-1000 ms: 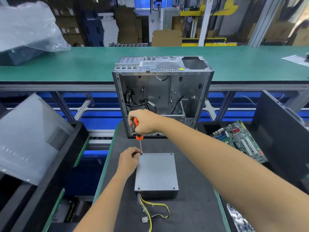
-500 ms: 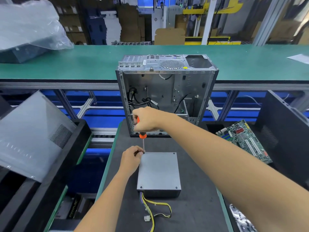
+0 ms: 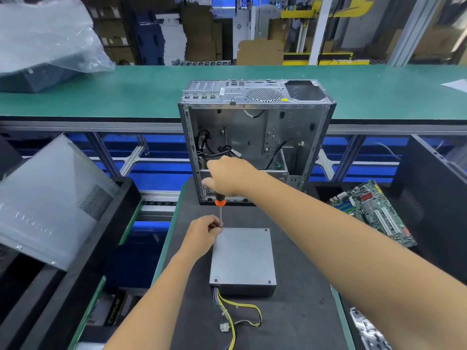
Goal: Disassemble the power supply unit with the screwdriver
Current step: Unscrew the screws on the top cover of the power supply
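Observation:
A grey metal power supply unit lies flat on the dark mat, its yellow and black cables trailing toward me. My right hand grips the orange and black handle of a screwdriver that stands upright, its tip at the unit's far left corner. My left hand pinches the screwdriver's shaft just above that corner and rests against the unit's edge. The screw under the tip is hidden by my fingers.
An open, emptied computer case stands upright just behind the unit. A motherboard lies in a black bin at right. Grey side panels lean in a black bin at left. A green conveyor bench runs across the back.
The screwdriver stays on the same corner. My right hand has turned on the handle, with the fingers spread further out to the left. The left hand keeps its pinch.

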Demonstrator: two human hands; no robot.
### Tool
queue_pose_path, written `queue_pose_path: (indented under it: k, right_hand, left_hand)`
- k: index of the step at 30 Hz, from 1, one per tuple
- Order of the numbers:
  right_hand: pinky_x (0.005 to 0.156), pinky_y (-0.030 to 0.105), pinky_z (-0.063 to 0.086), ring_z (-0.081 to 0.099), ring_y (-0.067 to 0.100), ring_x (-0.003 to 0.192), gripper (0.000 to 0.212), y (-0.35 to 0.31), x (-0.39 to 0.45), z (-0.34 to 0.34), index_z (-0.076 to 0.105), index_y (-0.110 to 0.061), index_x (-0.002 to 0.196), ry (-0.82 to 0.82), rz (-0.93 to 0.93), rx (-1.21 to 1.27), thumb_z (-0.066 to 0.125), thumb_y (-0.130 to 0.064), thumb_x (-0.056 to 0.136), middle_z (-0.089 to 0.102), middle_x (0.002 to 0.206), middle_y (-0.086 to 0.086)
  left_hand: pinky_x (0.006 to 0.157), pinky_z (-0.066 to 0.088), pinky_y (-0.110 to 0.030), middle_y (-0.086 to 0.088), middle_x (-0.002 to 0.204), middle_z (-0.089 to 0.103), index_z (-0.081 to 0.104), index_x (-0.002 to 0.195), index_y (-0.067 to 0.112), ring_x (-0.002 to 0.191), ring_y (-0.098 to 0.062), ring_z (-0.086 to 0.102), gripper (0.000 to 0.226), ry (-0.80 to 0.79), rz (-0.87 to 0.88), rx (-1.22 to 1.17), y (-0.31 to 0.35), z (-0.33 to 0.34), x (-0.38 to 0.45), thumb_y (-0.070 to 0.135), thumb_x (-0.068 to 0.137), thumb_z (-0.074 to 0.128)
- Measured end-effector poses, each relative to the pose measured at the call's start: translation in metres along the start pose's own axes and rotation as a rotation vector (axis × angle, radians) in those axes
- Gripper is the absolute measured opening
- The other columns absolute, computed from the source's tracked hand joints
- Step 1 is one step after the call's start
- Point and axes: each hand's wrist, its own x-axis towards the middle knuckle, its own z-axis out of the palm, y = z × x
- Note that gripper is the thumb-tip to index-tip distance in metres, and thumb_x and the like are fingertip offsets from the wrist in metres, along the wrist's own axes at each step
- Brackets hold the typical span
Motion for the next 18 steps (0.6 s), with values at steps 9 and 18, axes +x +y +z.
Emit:
queue_pose_path:
  k: [9, 18]
  right_hand:
    - [0.053, 0.03, 0.035, 0.044, 0.019, 0.063, 0.031, 0.001, -0.002, 0.0, 0.042, -0.015, 0.076, -0.021, 0.033, 0.188, 0.053, -0.039, 0.092, 0.05, 0.072, 0.002]
    - [0.054, 0.029, 0.038, 0.048, 0.021, 0.06, 0.026, 0.015, -0.011, -0.006, 0.055, -0.002, 0.074, 0.045, 0.099, 0.396, 0.067, -0.025, 0.079, 0.056, 0.067, 0.016]
  left_hand:
    - [0.069, 0.047, -0.031, 0.009, 0.082, 0.064, 0.062, 0.082, 0.021, 0.079, -0.015, 0.058, 0.008, 0.112, 0.066, 0.289, 0.004, 0.006, 0.0, 0.019, 0.089, 0.06]
    - [0.069, 0.043, -0.027, 0.005, 0.079, 0.06, 0.058, 0.078, 0.016, 0.078, -0.013, 0.055, 0.014, 0.201, 0.033, 0.102, 0.007, 0.007, -0.002, 0.006, 0.088, 0.059]
